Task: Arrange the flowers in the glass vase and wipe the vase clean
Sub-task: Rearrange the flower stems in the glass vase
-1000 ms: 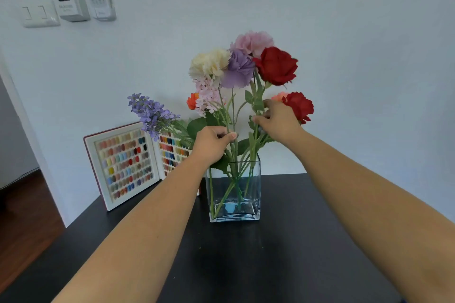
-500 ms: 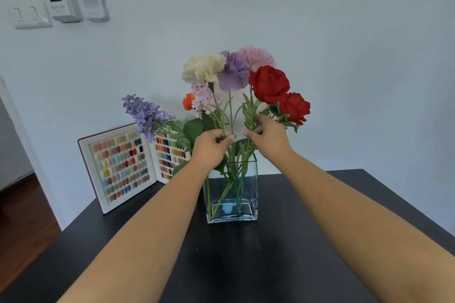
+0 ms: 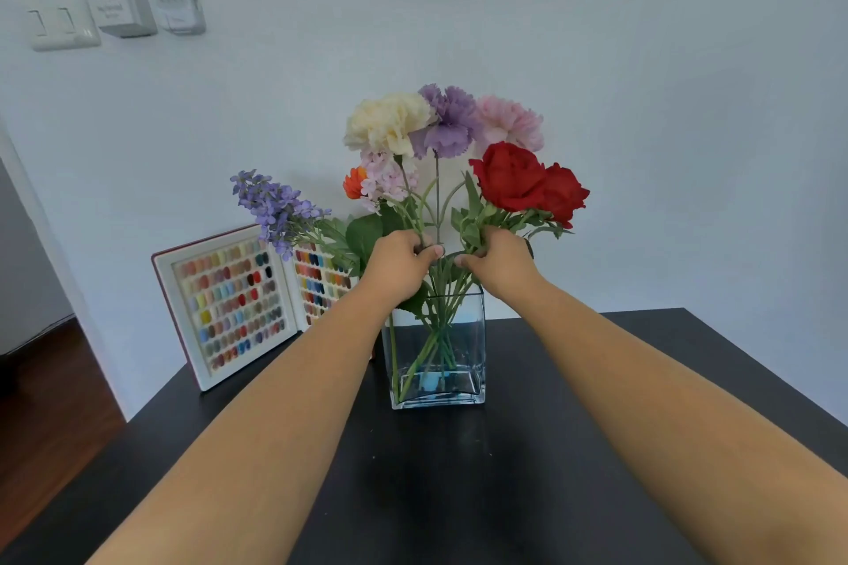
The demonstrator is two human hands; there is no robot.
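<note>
Head view: our left hand [image 3: 398, 264] grips the carnation stems [image 3: 415, 209], our right hand [image 3: 498, 262] clasps the red rose stems [image 3: 482, 223], both just above the square glass vase [image 3: 438, 349] standing mid-table [image 3: 642, 381], hands nearly touching.

Left hand [image 3: 398, 264] and right hand [image 3: 498, 262] cover the green stems just above the square clear glass vase [image 3: 438, 353]. Left forearm hides the vase's upper-left corner. Small blue item in the vase bottom: unidentifiable. Black table [image 3: 596, 450] cut off by frame edges.
</note>
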